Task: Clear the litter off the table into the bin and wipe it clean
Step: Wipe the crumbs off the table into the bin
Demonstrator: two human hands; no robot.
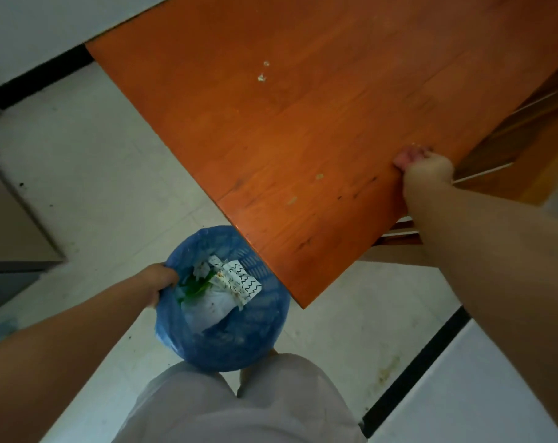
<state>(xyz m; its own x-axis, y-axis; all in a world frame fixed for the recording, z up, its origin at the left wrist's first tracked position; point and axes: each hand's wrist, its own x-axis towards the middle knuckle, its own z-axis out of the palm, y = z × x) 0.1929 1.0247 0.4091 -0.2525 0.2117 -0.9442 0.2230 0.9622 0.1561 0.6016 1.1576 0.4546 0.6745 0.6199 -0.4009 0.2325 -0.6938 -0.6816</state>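
Observation:
My left hand [161, 280] grips the rim of a blue bin [236, 340] lined with a blue bag, held just below the near corner of the orange wooden table [271, 148]. Inside the bin lie white tissues, a scribbled paper scrap [242, 281] and something green. My right hand [423, 166] rests at the table's right edge with its fingers curled round a small pinkish thing, too hidden to identify. A few pale crumbs [262, 77] remain in the middle of the tabletop, and two faint spots [319, 176] lie nearer the front.
Pale tiled floor [105, 174] surrounds the table. A grey cabinet [12, 238] stands at the left. Wooden chair parts [510, 135] show beyond the table's right edge. A black strip and a white surface [482, 388] run at the lower right. My light trousers [239, 407] fill the bottom.

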